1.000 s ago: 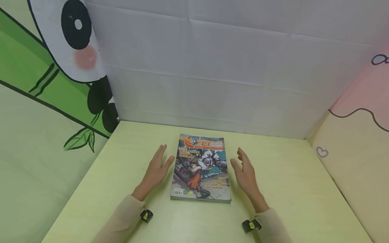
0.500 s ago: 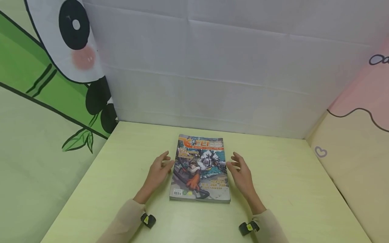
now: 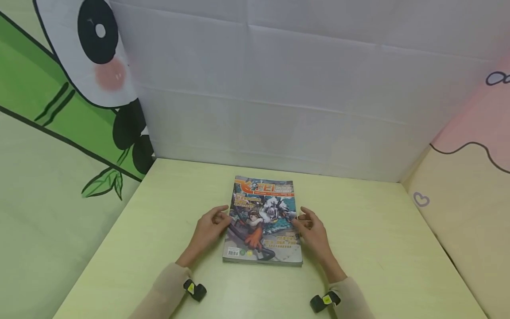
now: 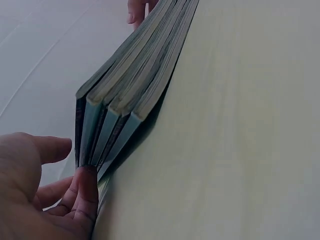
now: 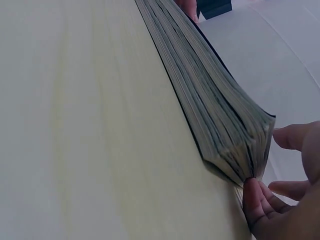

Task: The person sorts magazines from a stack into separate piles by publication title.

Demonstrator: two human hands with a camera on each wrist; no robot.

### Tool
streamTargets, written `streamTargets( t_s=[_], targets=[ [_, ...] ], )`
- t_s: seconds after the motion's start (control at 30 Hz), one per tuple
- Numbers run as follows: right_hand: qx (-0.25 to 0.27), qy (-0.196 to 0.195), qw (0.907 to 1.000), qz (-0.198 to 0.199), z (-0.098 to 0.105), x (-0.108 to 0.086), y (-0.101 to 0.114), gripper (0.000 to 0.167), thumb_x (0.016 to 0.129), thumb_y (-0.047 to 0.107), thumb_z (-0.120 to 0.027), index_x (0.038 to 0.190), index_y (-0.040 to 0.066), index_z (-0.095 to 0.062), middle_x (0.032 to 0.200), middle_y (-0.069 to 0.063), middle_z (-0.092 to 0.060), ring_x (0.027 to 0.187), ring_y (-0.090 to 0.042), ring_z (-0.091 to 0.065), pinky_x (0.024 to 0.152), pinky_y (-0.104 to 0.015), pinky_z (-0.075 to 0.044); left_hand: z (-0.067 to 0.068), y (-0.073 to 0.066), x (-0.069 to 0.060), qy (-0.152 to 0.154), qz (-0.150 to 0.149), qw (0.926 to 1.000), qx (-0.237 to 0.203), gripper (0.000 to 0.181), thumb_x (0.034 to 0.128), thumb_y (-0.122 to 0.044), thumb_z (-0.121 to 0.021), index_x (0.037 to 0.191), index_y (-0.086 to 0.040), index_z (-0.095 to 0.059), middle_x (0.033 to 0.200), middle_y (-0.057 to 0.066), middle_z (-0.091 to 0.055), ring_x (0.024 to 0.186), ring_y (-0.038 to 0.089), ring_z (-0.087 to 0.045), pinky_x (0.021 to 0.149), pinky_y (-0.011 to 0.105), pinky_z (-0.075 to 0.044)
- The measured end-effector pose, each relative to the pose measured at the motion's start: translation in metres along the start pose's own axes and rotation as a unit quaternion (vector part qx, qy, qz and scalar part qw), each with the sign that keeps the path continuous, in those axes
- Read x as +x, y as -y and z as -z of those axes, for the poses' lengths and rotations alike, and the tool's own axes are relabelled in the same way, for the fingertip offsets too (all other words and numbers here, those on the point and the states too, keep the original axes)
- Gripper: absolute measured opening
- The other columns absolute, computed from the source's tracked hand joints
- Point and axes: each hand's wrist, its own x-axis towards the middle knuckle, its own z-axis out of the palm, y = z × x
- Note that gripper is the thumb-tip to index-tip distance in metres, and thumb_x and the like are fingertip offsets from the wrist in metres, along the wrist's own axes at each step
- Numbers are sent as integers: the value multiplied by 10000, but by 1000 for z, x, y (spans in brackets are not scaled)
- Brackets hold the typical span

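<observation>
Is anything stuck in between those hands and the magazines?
No, nothing visible is in the way. The left hand has its fingers right against the stack of magazines on the spines. The right hand meets the page edges on the other side.

Two hands meet at the sides of a magazine [image 3: 263, 221] on the pale worktop [image 3: 382, 230].
The left hand [image 3: 209, 226] touches its left edge, the right hand [image 3: 314, 230] its right, fingers bent; the colourful cover faces up. Cartoon panels [image 3: 59, 186] fill the left of the frame, a plain wall [image 3: 287, 88] the upper middle, pink and cream [image 3: 466, 195] the right.
</observation>
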Motion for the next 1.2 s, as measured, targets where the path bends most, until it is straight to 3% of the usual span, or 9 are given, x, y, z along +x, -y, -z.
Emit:
streamTargets(
  t_s=[0.13,0.23,0.83,1.13,1.2],
  targets=[
    [-188,4,9998,42,-2,0,-3,575,1080,184,-751,1572,-44,-560,1276,-192,-685,1140,-301,-674,891,-314,-574,-1,-6,-2,39,243,9997,48,427,1031,-108,-790,1419,44,-701,1074,119,-769,862,123,-666,713,209,-523],
    [-327,-4,9995,-9,-4,0,-3,548,1064,163,-768,1534,-62,-600,1250,-176,-685,1101,-284,-672,887,-348,-568,-3,-6,-2,35,246,9996,98,414,1030,-104,-794,1401,60,-712,1072,113,-770,864,131,-650,696,207,-513],
    [-592,9,9982,83,-6,-5,-3,566,1016,131,-818,1516,-57,-630,1182,-154,-662,966,-216,-608,784,-319,-499,-5,1,-5,-37,-143,9999,79,466,1002,-75,-828,1447,7,-715,1040,106,-748,875,133,-668,776,193,-559],
    [-647,-24,9979,62,-3,-5,-2,525,1006,80,-813,1484,-69,-655,1149,-159,-682,931,-202,-610,743,-273,-488,-4,-3,-9,40,-513,9987,38,445,986,-60,-834,1405,47,-727,962,94,-721,809,106,-623,722,210,-531],
    [-604,-6,9982,35,-2,-6,-2,520,1007,69,-810,1483,-73,-654,1138,-157,-682,924,-199,-607,728,-259,-484,-5,-4,-9,84,-466,9989,38,451,982,-63,-840,1406,42,-729,951,84,-711,805,111,-611,719,210,-517]
  ],
)
